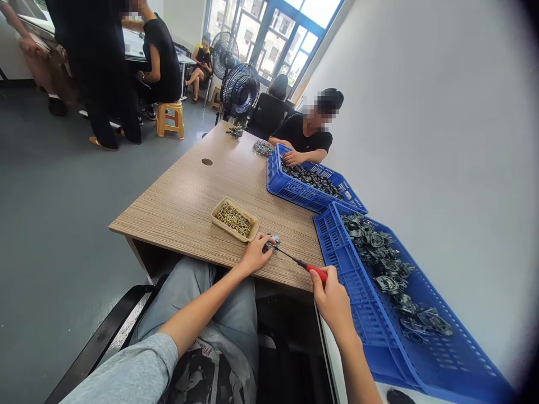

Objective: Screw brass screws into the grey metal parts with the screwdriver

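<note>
Left hand (255, 253) curled shut on a small grey cast-metal part (272, 242), near edge of the wood-grain bench (177, 216); right hand (330, 297) closed round a red-handled screwdriver (316, 272), tip at the part; brass screws (233, 220) (plenty left) in a beige tray (236, 207); more grey cast parts (374, 247) in the near-right blue plastic crate (349, 292).

The person's own 2 hands show: 1 left hand (255, 255) and 1 right hand (330, 297). There is 1 red-handled screwdriver (316, 272), 1 metal casting (272, 242) at the left hand, and 1 further metal casting (236, 132) on the 1 wooden table (185, 207). The table also bears 1 tan tray (219, 220) of brass screws (233, 220), too many to count, and 1 heap of small metal parts (263, 147). There are 2 blue plastic crates, 1 far crate (286, 188) and 1 near crate (349, 286), both with dark metal castings (387, 264), too many to count exactly. Beyond the table are 2 pedestal fans (240, 90), 1 orange stool (170, 119), 1 co-worker (303, 137) and 5 more people (160, 62), some only partly in view.
</note>
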### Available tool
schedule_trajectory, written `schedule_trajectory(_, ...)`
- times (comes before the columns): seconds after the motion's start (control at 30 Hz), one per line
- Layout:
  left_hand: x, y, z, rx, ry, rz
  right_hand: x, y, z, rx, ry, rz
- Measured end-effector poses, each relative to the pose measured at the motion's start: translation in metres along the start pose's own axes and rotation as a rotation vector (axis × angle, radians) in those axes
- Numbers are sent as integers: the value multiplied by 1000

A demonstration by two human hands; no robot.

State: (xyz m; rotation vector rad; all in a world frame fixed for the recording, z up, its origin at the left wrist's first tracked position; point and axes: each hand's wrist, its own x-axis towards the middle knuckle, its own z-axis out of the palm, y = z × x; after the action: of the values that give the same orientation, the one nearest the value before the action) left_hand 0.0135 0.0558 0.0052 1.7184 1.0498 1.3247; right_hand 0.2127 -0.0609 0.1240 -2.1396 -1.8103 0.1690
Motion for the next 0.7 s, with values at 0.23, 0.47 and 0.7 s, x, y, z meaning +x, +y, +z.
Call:
schedule_trajectory(0.23, 0, -1, -1, 4, -7, -6, -2, 2, 0, 168, -14, -120)
schedule_trajectory(0.47, 0, -1, 0, 7, -11, -13, -3, 2, 2, -1, -2, 0)
schedule_trajectory(0.7, 0, -1, 0, 6, -8, -8, -2, 0, 2, 169, -23, -117)
